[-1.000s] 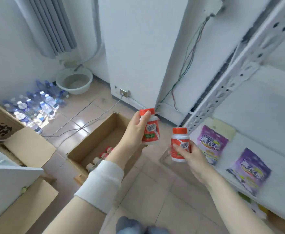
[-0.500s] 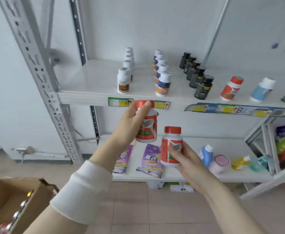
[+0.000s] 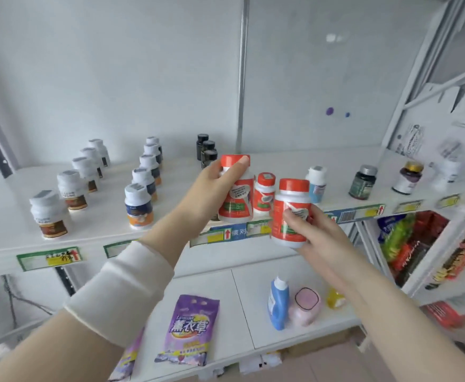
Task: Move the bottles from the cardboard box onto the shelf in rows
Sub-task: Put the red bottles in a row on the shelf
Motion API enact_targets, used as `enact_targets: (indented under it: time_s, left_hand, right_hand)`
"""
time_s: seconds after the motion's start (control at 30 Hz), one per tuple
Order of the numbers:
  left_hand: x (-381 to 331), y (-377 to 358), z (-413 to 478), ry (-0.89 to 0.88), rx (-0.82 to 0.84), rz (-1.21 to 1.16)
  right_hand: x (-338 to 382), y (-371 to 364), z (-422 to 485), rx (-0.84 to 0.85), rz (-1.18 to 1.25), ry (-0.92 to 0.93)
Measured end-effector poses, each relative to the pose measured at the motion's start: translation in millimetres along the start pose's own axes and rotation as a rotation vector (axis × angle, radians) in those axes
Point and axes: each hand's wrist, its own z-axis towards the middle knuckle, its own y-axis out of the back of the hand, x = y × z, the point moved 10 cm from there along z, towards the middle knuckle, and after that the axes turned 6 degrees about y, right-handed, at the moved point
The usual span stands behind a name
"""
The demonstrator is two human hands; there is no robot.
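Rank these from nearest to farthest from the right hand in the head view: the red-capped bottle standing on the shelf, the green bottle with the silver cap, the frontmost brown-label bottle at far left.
From the right hand:
1. Red-capped bottle standing on the shelf, just up and left of the hand.
2. Green bottle with the silver cap, to the right on the same shelf.
3. Frontmost brown-label bottle, far left end.

**Both hands up, each gripping a bottle**

Left hand (image 3: 212, 186) raised higher, thumb over the cap of its bottle (image 3: 236, 191), white cuff on forearm. Right hand (image 3: 316, 232) lower, fingers wrapped round 2nd bottle (image 3: 290, 213) from below/right. Both arms extended fwd, hands close together.
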Motion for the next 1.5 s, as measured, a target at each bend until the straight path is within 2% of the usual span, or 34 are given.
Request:
enact_targets:
  time_s: [0.1, 0.27, 0.4, 0.6, 0.77, 0.9, 1.03, 1.5]
  left_hand:
    - [-12, 0, 47, -0.028, 0.001, 0.05]
    - [-25, -3, 124, -0.024, 0.03, 0.285]
    - [-22, -1, 190, -0.012, 0.024, 0.325]
    - [0, 5, 279, 0.048, -0.03, 0.462]
    - [21, 18, 332, 0.097, -0.102, 0.706]
    - [36, 37, 360, 0.175, -0.114, 0.899]
    - [52, 62, 387, 0.261, -0.133, 0.937]
    - [85, 77, 443, 0.286, -0.036, 1.103]
  right_hand:
    - [27, 16, 42, -0.007, -0.01, 0.044]
    - [54, 41, 110, -0.048, -0.236, 0.059]
    - [57, 51, 173, -0.016, -0.336, 0.031]
    - [28, 61, 253, 0.119, -0.44, -0.063]
    - [6, 59, 304, 0.252, -0.6, -0.068]
    - [-20, 43, 341, 0.313, -0.619, -0.088]
    - [-53, 25, 370, 0.36, -0.671, -0.123]
    - [-108, 3, 421, 0.345, -0.837, -0.178]
